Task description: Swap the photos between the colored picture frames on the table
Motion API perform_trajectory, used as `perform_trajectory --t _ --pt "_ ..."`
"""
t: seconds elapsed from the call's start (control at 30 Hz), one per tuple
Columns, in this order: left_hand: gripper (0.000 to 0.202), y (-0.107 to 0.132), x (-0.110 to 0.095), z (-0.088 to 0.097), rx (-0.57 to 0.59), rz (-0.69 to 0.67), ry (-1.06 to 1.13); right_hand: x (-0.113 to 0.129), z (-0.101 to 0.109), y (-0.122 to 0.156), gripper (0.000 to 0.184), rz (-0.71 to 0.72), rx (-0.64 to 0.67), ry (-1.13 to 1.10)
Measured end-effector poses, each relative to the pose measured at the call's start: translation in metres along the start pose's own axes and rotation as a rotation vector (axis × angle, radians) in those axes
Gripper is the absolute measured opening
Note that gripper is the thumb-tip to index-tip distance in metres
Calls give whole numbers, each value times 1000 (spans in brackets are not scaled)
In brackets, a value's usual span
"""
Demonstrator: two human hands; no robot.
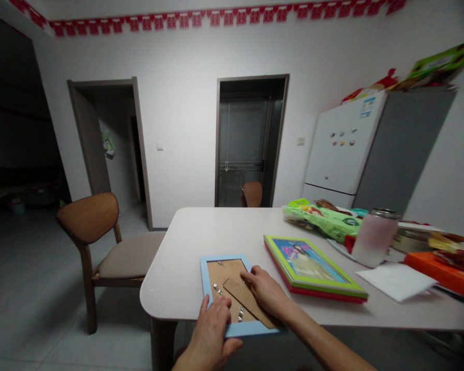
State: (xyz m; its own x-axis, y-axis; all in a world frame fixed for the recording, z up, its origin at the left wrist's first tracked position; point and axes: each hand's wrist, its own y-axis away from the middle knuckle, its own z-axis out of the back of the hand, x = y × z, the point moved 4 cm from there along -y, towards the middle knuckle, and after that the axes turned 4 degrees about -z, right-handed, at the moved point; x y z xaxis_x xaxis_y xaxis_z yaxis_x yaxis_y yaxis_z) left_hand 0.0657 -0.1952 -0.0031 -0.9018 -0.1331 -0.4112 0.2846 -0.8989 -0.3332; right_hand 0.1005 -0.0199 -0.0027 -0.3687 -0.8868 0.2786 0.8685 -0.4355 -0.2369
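Note:
A picture frame (205, 277) with a light blue border lies face down at the table's near edge. Its brown backing board (213, 270) carries small metal clips (217, 289) and a slanted brown stand (243, 300). My left hand (212, 330) grips the near left corner, fingers on top and thumb by the near edge. Across the right side lies my right hand (268, 292), closed, with curled fingertips on the backing by the stand. Whatever is under those fingertips is hidden. To the right, a green picture frame (313, 265) showing a figure in a dress rests on a red one (332, 297).
On the white table (178, 288) stand a pinkish jar (375, 239), green packaging (320, 219), a white paper (396, 281) and an orange box (443, 273). A wooden chair (88, 221) is at the left. Behind the table is a fridge (340, 149).

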Motion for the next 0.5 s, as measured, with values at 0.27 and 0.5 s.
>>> perform_trajectory --t 0.27,0.5 --pt "37 3 7 -5 11 -35 17 -9 -2 5 30 -41 -7 -50" --pt "39 0 12 -7 14 -36 35 -5 3 8 29 -29 12 55"
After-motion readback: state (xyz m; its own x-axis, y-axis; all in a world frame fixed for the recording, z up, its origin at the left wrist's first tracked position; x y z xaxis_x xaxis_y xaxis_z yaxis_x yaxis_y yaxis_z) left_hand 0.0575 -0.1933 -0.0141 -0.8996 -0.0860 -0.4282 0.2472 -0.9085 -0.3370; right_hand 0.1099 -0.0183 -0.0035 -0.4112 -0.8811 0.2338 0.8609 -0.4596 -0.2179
